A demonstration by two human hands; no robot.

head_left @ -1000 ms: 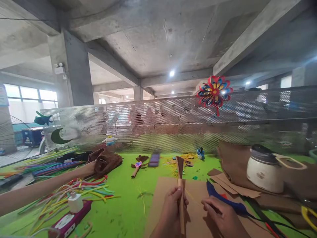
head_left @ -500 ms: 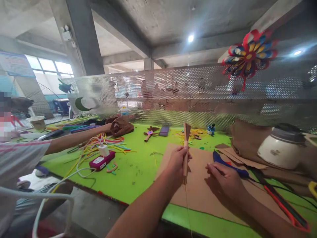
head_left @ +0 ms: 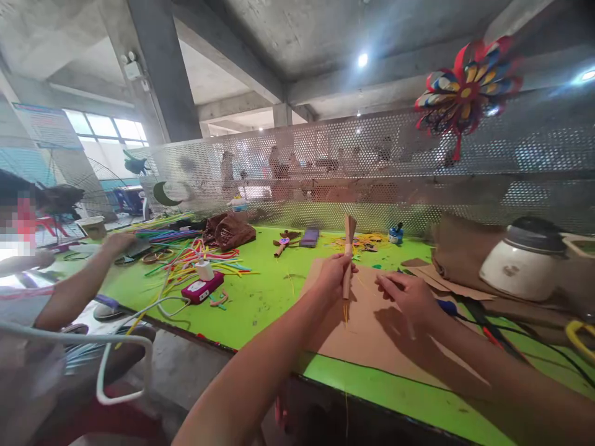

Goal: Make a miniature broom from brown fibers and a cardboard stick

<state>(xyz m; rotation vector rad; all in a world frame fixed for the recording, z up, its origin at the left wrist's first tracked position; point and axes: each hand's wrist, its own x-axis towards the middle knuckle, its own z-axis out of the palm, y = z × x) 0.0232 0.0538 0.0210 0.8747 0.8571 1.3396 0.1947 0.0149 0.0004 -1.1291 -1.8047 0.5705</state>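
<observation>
My left hand (head_left: pixel 335 274) is wrapped round a rolled brown paper piece (head_left: pixel 346 288), which stands nearly upright with a fanned top. Thin yellow strands (head_left: pixel 346 313) hang from its lower end. To the right, my right hand (head_left: pixel 403 295) has thumb and forefinger pressed together; a thin strand may run from them, but what they hold is too small to make out. Both hands are above a brown cardboard sheet (head_left: pixel 367 334) on the green table (head_left: pixel 242 316). A blue tool (head_left: pixel 447 307) lies partly hidden behind my right hand.
Left of the sheet are a magenta power box (head_left: pixel 202 288), a white cable and colourful strips (head_left: pixel 186 263). A person's arm (head_left: pixel 88 272) reaches over the table at left. Yellow scraps, a small blue bottle (head_left: pixel 395 234) and a white-and-black pot (head_left: pixel 524 260) stand farther back.
My right hand has moved slightly left and up, covering more of the blue tool. The other person's hand has left the brown bundle and moved left. The view has shifted a little.
</observation>
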